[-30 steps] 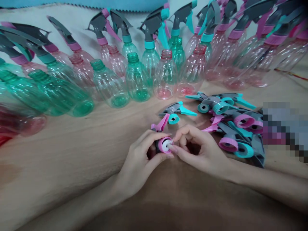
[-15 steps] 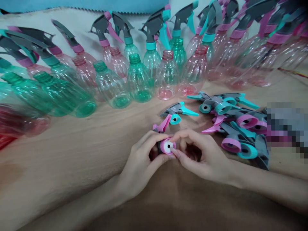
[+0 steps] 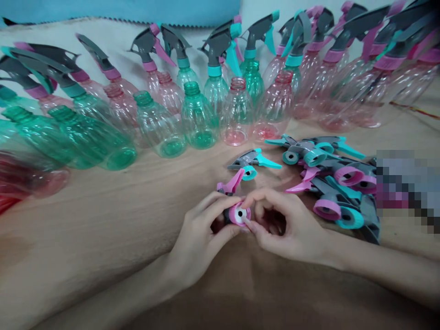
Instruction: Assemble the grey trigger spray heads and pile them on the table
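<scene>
A pink-collared trigger sprayer head (image 3: 233,201) was held just above the desk (image 3: 103,229), a little right of the middle and toward the near edge, its open collar turned up to the camera. It was gripped around the body by the left hand (image 3: 202,236), fingers curled and thumb underneath. The right hand (image 3: 288,227) was closed in a pinch at the collar's mouth, where a small white disc (image 3: 240,213) with a dark centre hole sat (a gasket, most likely). Whether that disc was fully seated could not be told.

The step in hand was judged to be the fitting of the disc into the collar. The next move would call for even fingertip pressure around the rim, so that the disc lies flat and not cocked.

A loose teal-collared sprayer head (image 3: 252,162) lay just beyond the hands, and a pile of sprayer heads (image 3: 333,183) in pink and teal lay toward the right edge. Along the far edge, open-necked bottles (image 3: 197,117) in green and pink stood in front of bottles already capped with sprayers (image 3: 220,50).
</scene>
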A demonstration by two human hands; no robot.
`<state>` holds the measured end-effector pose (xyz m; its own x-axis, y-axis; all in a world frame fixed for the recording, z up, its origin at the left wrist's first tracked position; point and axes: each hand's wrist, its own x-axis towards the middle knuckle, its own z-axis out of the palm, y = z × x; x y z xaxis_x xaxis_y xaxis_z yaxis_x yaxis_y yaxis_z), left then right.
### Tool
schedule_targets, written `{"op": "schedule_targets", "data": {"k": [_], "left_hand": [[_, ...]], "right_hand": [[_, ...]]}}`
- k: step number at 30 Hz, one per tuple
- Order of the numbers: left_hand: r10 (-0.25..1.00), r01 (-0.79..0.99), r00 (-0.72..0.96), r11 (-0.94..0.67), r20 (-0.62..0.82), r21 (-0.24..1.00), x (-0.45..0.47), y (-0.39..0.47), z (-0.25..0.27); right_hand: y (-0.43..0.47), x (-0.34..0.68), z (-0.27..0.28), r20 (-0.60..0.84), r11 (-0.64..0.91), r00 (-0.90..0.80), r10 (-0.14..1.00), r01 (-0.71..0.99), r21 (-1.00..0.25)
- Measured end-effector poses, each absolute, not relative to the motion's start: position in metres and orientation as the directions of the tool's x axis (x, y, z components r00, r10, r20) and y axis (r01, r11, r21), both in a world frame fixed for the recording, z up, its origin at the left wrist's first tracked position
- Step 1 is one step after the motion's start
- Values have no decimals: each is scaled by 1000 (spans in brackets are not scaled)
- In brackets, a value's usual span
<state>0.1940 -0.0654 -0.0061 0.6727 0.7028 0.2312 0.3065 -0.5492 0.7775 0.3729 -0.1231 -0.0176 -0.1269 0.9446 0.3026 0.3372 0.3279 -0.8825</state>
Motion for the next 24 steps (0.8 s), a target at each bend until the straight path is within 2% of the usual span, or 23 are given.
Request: {"op": "schedule_targets", "data": {"k": [6,10,14,17,24], "left_hand": [[702,342,677,-565,220,751,194,-66,-4],[695,353,687,-574,212,739,194,-66,-4],[684,339,697,-576,213,744,194,-65,-4],[684,341,699,-575,208,744,194,-65,-4],[689,362,706,-550,163,752,194,-66,-5]], "right_hand": [[-122,374,-19,273,300,-124,954,340,-891],[-122,378,-19,293,331,-152,944,427,-842],[-123,380,-19,447,460,-169,878,550,-697],[-121,385,-17,525,548,-244,815,617,-564],[-117,402,-6,492,670,-496,715,688,-279]]}}
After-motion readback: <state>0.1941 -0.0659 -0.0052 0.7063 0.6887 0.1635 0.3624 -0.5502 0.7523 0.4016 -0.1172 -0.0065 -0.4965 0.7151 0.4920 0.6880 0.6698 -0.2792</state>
